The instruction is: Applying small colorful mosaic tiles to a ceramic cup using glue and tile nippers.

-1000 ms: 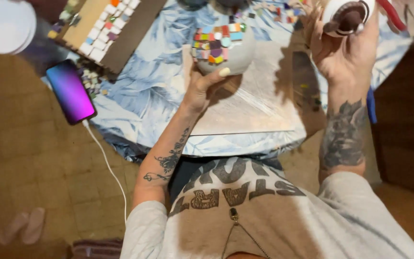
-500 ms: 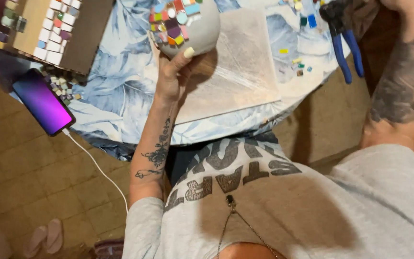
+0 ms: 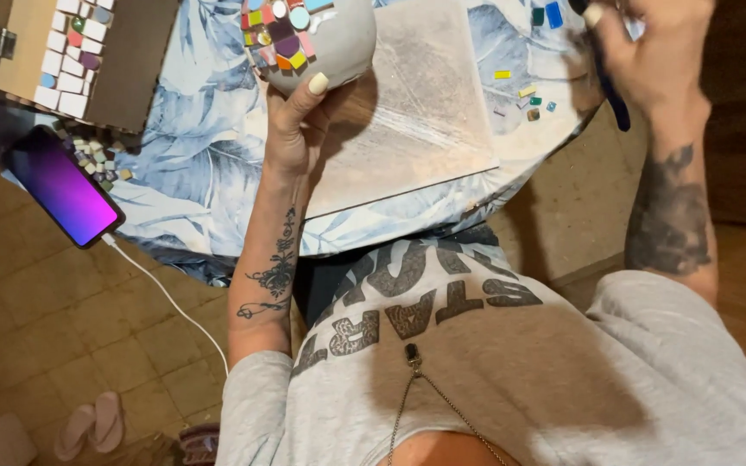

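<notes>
Left hand point(image 3: 291, 129) has its grip clamped around the underside of a grey round pot point(image 3: 321, 39), part-covered with coloured mosaic tiles point(image 3: 274, 34); thumb pressed on the lower rim. The pot is held up over the worktop point(image 3: 218, 147), above the leaf-print cloth and just beside a pale work board point(image 3: 416, 103). Right hand point(image 3: 658, 60) is at the far right edge, blurred, fingers curled shut on a dark blue-handled tool point(image 3: 610, 95), probably nippers; tool head out of view.

Loose tile chips point(image 3: 524, 99) lie near the right hand, 1 blue piece point(image 3: 554, 15) further up. A tiled wooden box point(image 3: 62, 52) sits top left; a lit phone point(image 3: 62, 185) overhangs the worktop edge, white cable point(image 3: 174, 302) trailing down.

Risks, as judgement: the pot rests on 1 hand only, so a slip would drop it and crack tiles off. Tool swing could scatter the chips. A snagged cable could pull the phone off.
</notes>
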